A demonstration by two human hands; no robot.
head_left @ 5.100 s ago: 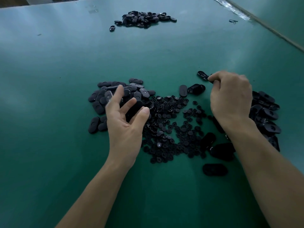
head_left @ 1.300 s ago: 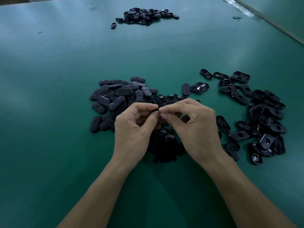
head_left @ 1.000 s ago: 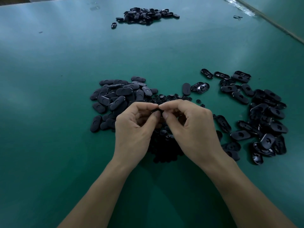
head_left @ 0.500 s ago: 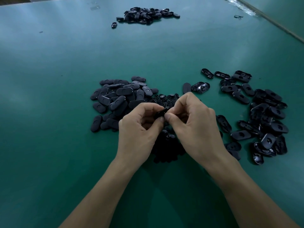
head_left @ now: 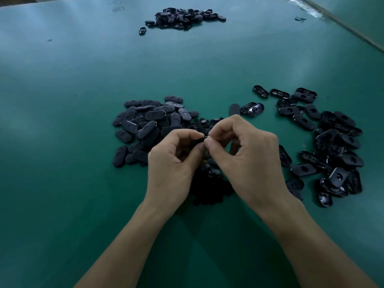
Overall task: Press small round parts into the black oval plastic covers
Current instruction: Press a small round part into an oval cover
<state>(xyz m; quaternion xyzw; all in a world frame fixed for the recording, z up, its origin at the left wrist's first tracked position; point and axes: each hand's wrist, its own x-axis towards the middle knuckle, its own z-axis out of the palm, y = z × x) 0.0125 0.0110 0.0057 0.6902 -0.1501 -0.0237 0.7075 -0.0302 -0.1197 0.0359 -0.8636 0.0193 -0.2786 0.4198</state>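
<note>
Green counter (head_left: 62, 183) carries all. Left heap of black oval plastic covers (head_left: 145, 125) sits L of ctr; right heap of covers (head_left: 336, 150) lies well apart on the R. Btwn them is the pile of small black round plastic parts (head_left: 209, 183). Above it, left hand (head_left: 172, 163) & right hand (head_left: 249, 161) meet, pinching a held cover (head_left: 200, 140). Far heap of covers (head_left: 182, 17) lies behind, w/ a stray cover (head_left: 142, 30) just L of it.

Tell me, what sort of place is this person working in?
Probably a factory hand-assembly bench: a wide green table, heaps of identical black oval covers, and a pile of small round parts between them.
</note>
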